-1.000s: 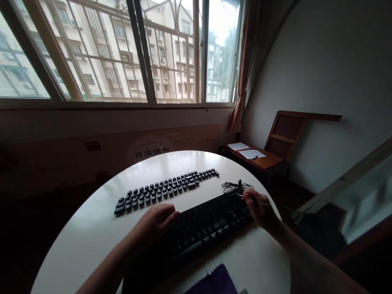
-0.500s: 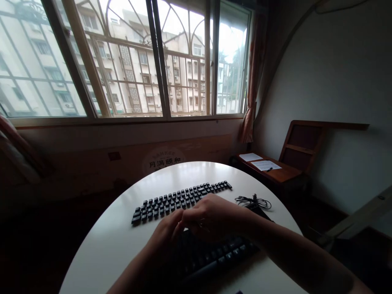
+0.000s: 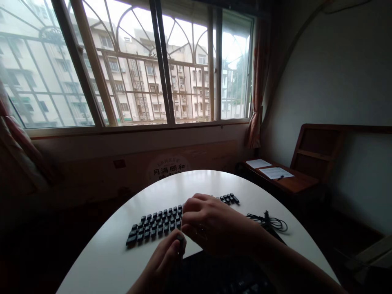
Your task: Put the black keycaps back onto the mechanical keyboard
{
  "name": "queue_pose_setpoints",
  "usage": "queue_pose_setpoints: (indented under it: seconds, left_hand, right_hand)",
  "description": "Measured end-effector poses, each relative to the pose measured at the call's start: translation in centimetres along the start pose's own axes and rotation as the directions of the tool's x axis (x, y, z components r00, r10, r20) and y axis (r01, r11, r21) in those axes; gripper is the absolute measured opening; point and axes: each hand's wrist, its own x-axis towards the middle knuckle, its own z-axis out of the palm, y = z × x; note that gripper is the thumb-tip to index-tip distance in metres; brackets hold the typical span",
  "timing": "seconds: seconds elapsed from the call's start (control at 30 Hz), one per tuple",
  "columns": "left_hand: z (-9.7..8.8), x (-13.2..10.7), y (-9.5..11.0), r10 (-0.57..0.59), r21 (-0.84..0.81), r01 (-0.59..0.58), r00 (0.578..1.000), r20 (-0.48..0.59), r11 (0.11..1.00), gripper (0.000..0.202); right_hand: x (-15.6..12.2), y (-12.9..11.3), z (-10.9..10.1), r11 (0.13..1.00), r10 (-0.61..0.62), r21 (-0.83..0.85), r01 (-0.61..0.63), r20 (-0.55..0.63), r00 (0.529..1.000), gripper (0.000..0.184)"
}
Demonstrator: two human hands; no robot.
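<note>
Between the thumb and fingers of my left hand (image 3: 168, 257) is a small black keycap (image 3: 180, 237), near the front of the laid-out keycaps. My right hand (image 3: 208, 222) is beside it, fingers bent and reaching over the rows of keycaps (image 3: 159, 222), hiding their middle part. Under its palm, thin wire loops show, like those of a keycap puller (image 3: 201, 233); the rest of that tool is hidden. A dark keyboard (image 3: 196, 265) lies below both hands, largely in shadow and partly covered by my right forearm.
The round white table (image 3: 101, 249) carries everything. A coiled black cable (image 3: 272, 222) lies to the right of my right wrist. Beyond the table's right edge, a wooden chair (image 3: 300, 183) holds paper sheets (image 3: 277, 173) and a pen (image 3: 281, 177). Windows are behind.
My hands were close together over the keyboard and have moved apart. The right hand now reaches farther over the keycap rows; the left has turned, showing the keycap. The view has shifted slightly.
</note>
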Motion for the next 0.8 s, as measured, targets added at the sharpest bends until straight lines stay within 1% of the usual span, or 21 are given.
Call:
queue_pose_setpoints:
  seconds: [0.07,0.1,0.17,0.2,0.27,0.37,0.53,0.63,0.73,0.8]
  left_hand:
    - [0.0,-0.3,-0.6,-0.039,-0.035,0.039,0.999,-0.009,0.999,0.053]
    - [0.0,-0.4,-0.9,-0.07,-0.063,0.068,0.997,-0.021,0.996,0.055]
    - [-0.1,-0.7,-1.7,-0.132,-0.106,0.128,0.991,-0.036,0.986,0.061]
    - [-0.1,-0.9,-2.0,-0.15,-0.111,0.146,0.988,-0.034,0.983,0.063]
    - [-0.3,-1.2,-2.5,-0.154,-0.09,0.151,0.988,-0.028,0.984,0.064]
    - [-0.5,-1.5,-3.0,-0.117,-0.042,0.116,0.993,-0.028,0.992,0.064]
    - [-0.5,-1.4,-3.0,-0.057,0.023,0.057,0.998,-0.007,0.998,0.062]
    - [-0.2,-1.1,-2.2,-0.034,0.028,0.033,0.999,0.012,0.999,0.062]
    - [0.1,-0.4,-0.7,-0.008,-0.011,0.009,0.996,0.094,1.0,0.06]
    - [0.1,0.2,0.3,0.01,0.037,-0.016,0.986,0.164,0.999,0.059]
  right_hand:
    - [-0.1,0.0,-0.3,0.998,0.035,0.045,-0.034,-0.019,0.999,0.011]
    - [-0.2,0.0,-0.2,0.997,0.046,0.058,-0.046,0.003,0.999,0.014]
    - [-0.2,0.0,0.2,0.997,0.051,0.051,-0.056,0.094,0.994,0.023]
    - [-0.2,0.1,0.5,0.998,0.047,0.031,-0.052,0.147,0.988,0.025]
    - [-0.2,0.2,1.0,0.999,0.032,-0.026,-0.027,0.235,0.971,0.02]
    - [-0.2,0.5,1.3,0.998,-0.001,-0.058,0.019,0.296,0.955,0.011]
    - [-0.2,0.8,1.2,0.998,-0.065,0.014,0.063,0.284,0.957,0.009]
    - [-0.1,0.8,1.3,0.997,-0.07,0.011,0.07,0.276,0.959,0.005]
    - [-0.3,1.6,0.7,0.998,-0.052,0.045,0.042,0.232,0.971,0.006]
    - [-1.0,3.3,-0.3,0.995,0.011,0.098,-0.029,0.171,0.985,0.01]
